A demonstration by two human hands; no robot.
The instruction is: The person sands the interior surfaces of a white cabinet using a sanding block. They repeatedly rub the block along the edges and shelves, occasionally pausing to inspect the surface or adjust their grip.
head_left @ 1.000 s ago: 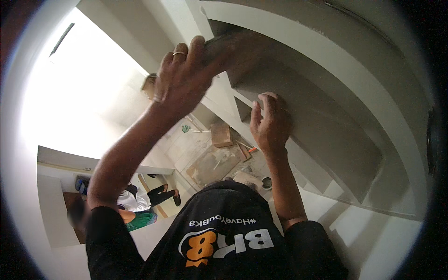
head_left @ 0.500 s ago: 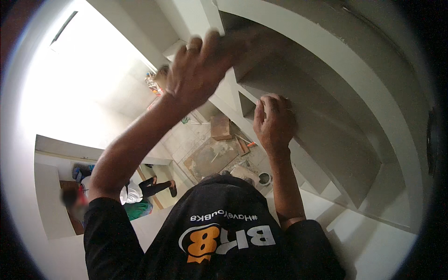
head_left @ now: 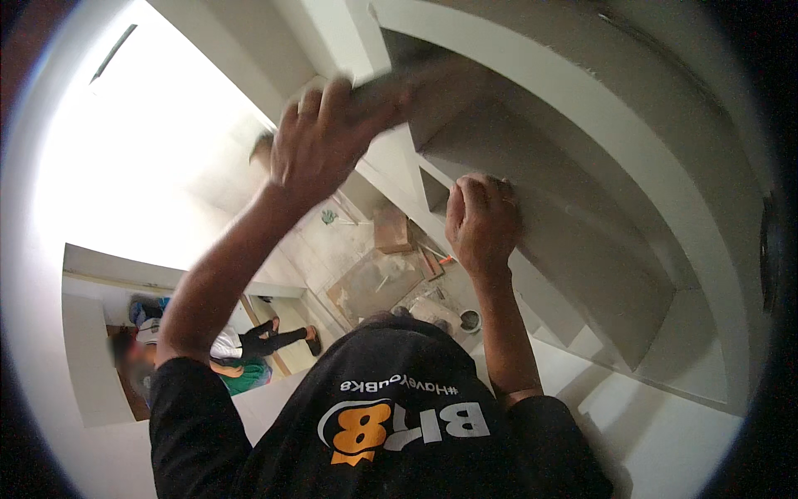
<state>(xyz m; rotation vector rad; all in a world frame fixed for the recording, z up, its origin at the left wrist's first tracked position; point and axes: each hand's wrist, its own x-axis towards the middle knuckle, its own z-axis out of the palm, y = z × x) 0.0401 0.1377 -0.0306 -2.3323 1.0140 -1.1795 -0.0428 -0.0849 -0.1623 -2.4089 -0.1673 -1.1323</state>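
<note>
Up high, my left hand [head_left: 320,141] presses something blurry I can't make out; my right hand [head_left: 480,220] curls on the white ledge [head_left: 582,249].

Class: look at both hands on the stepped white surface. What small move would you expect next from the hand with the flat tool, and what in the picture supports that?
Probably another short stroke along the same step. The left hand presses a flat tool, blurred by motion, against the stepped white surface, while the right hand braces on a lower edge.

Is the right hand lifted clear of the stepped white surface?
No, the right hand rests with curled fingers against the stepped white surface, beside the left hand.
</note>
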